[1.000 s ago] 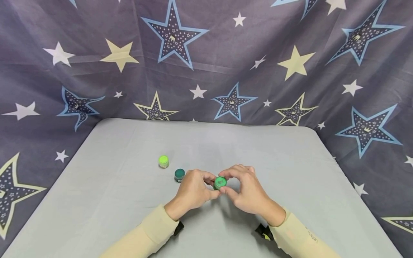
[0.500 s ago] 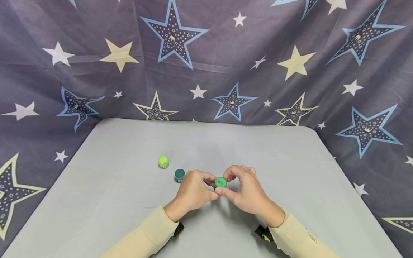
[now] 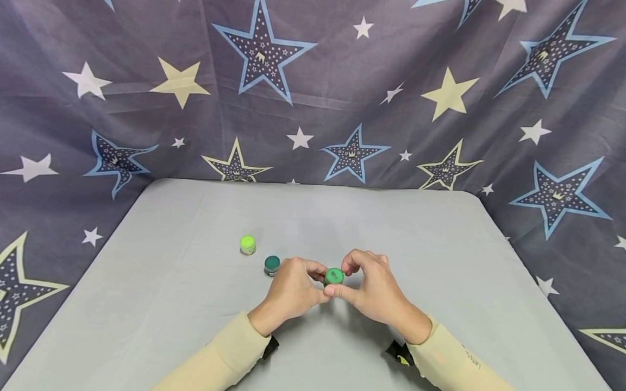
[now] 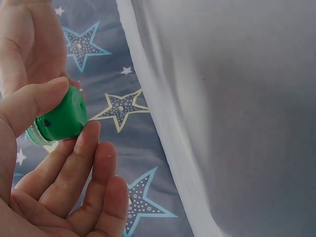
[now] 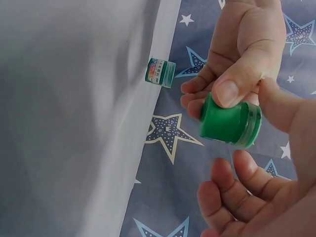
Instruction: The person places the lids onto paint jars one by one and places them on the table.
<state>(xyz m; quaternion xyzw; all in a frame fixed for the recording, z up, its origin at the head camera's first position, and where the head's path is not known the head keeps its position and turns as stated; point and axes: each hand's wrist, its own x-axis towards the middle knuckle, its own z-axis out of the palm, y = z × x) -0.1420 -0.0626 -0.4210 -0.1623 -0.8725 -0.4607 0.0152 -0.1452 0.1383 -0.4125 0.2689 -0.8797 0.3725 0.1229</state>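
Note:
My left hand (image 3: 295, 288) holds a small green jar (image 3: 335, 276) above the table, pinched between thumb and fingers. In the right wrist view, the jar (image 5: 223, 123) has a green body and a clear rim at its upper end. My right hand (image 3: 370, 279) is close on the jar's right side. Its thumb lies along the front near the rim, beside the left thumb. In the right wrist view, a gap shows between the jar and the bent fingers (image 5: 242, 165) of the right hand.
A dark teal jar (image 3: 271, 265) stands on the grey table (image 3: 415, 233) just left of my left hand. Farther back and left is a lime-green jar (image 3: 248, 245). Star-patterned cloth (image 3: 313, 108) hangs behind and beside the table.
My right thumb has slid left across the jar's front, and the right fingertips have come away from its side. The mark on the jar's top has turned. The left hand stays in place.

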